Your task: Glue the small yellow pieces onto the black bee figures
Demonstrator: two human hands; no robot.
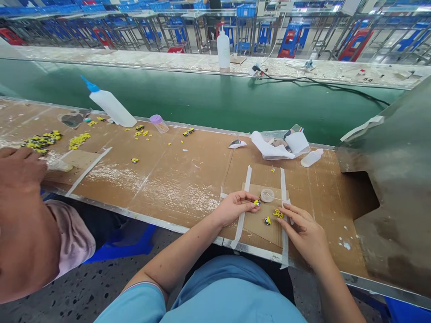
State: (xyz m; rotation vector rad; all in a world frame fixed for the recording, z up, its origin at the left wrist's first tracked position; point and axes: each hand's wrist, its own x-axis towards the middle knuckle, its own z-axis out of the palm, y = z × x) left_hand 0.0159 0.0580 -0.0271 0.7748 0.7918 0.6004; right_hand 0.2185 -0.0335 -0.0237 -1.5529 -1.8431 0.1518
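Note:
My left hand (pixel 237 206) is closed, pinching a small yellow, black and white figure (pixel 257 202) between thumb and fingertips. My right hand (pixel 301 226) has its thumb and forefinger apart, the tips beside a small cluster of yellow pieces (pixel 278 214). Whether they touch the pieces I cannot tell. A thin stick (pixel 280 200) runs from a small clear round dish (pixel 267 195) towards the right forefinger. Another small yellow and black figure (pixel 267 220) lies between my hands on the taped-down cardboard sheet (pixel 259 231).
Behind my hands are a clear tray (pixel 269 154) with white wrapping and a small white bottle (pixel 312 158). A metal housing (pixel 390 179) bounds the right. At left, a co-worker's hand (pixel 22 170) is near heaped yellow-black pieces (pixel 43 140). A blue-tipped bottle (pixel 112 107) leans by the green belt (pixel 188 94).

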